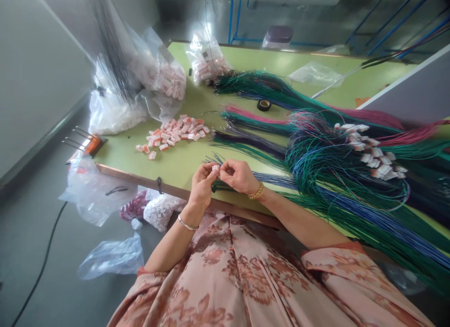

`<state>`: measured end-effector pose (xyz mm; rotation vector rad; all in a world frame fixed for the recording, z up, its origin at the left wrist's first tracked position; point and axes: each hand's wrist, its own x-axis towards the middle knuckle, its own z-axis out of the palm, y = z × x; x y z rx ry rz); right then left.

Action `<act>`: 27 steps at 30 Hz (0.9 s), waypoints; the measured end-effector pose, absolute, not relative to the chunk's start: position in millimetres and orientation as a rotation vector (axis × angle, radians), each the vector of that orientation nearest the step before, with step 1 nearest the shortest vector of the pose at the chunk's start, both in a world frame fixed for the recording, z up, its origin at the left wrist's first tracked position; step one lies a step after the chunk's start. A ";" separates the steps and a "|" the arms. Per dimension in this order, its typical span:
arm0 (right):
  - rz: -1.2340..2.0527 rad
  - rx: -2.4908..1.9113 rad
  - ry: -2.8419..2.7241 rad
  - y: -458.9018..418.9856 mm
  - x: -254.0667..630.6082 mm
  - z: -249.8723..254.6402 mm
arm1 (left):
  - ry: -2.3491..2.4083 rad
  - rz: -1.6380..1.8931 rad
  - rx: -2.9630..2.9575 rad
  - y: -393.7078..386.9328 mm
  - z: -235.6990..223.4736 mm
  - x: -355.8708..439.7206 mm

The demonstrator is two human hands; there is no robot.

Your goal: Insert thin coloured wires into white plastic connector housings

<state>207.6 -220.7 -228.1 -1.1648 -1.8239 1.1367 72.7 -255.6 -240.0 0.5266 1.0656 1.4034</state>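
Observation:
Near the table's front edge, my left hand [202, 185] pinches a small white plastic connector [215, 168] between thumb and fingertips. My right hand [239, 178] is closed in a pinch right beside that connector; whatever its fingertips grip is too small to make out. Under and behind my hands run bundles of blue wires [277, 179] and green wires [298, 199], with bare ends pointing left. Beyond my left hand lies a loose pile of white and orange connectors [179, 131]. Wires with white connectors [376, 153] on their ends are heaped to the right.
Clear bags of connectors [207, 67] stand at the back left, beside a bulging white bag [112, 114]. A roll of black tape [264, 105] lies mid-table. An orange block with metal prongs [92, 145] sits at the left corner. Plastic bags [112, 256] lie below the table edge.

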 end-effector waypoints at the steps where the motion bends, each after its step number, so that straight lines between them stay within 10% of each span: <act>1: 1.126 -1.153 -1.851 -220.9 208.5 -228.7 | 1.076 1.402 0.520 -255.3 -240.0 73.4; 27: 0.437 -1.682 -2.341 -127.2 216.4 -235.7 | 1.088 1.340 0.543 -245.3 -243.6 59.3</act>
